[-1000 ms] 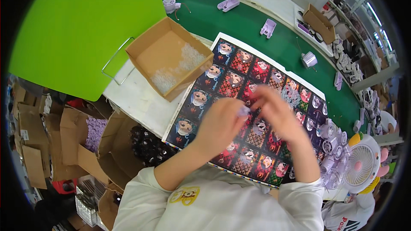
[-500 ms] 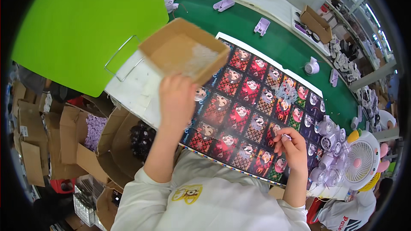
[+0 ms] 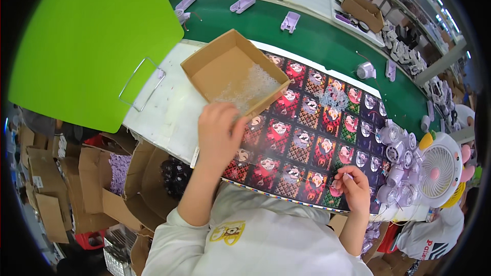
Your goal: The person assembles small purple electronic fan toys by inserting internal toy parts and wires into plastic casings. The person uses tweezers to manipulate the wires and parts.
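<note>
My left hand is at the near rim of a shallow brown cardboard box, fingers bent over the edge and thumb apart on the outer side. Small clear plastic pieces lie heaped in the box, which overlaps the far left part of a dark mat printed with rows of cartoon figures. Over the mat's near right part, my right hand pinches a small pale lilac piece, mostly covered by the fingers. Another pile of clear pieces rests on the mat's far side.
Several lilac fan units crowd the mat's right end beside a round white fan. Lilac housings lie on the green belt beyond. A green panel and wire handle stand left. Open cartons fill the lower left.
The cardboard box has shifted right and nearer over the mat, with my left hand at its rim. My right hand still pinches the small piece. The whole view has turned slightly.
</note>
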Action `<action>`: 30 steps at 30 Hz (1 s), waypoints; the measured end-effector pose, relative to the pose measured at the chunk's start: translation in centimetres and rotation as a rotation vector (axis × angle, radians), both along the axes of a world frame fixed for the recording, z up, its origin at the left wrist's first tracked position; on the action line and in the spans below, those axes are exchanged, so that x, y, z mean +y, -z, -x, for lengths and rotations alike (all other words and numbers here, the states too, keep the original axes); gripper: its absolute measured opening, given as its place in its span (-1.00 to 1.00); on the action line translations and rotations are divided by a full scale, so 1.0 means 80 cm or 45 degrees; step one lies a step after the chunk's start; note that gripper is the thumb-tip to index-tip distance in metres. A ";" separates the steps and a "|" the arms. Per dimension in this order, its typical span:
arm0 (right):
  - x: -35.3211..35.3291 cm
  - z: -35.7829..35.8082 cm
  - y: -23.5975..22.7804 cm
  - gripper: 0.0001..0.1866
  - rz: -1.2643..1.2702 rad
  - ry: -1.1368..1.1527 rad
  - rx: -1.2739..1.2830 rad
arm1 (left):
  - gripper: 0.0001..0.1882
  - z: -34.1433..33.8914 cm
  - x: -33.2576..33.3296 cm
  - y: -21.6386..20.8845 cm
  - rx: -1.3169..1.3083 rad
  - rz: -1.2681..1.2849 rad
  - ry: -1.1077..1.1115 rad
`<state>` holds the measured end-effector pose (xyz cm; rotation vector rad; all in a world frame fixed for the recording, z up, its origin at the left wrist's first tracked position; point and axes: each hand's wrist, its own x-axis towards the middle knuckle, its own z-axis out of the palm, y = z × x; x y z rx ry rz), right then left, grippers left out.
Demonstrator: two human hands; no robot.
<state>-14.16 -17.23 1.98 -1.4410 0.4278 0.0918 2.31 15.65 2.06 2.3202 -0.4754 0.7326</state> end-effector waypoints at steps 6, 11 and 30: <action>0.012 0.011 0.001 -0.83 -0.005 0.020 0.131 | -0.75 -0.134 0.147 0.021 0.017 -0.173 -0.674; 0.040 -0.009 0.009 -0.84 0.039 -0.239 0.012 | -0.73 -0.240 0.247 0.076 0.417 -0.685 -0.811; 0.063 0.003 0.002 -0.59 -1.303 0.184 0.036 | -0.41 0.083 -0.186 -0.048 0.405 -0.317 1.361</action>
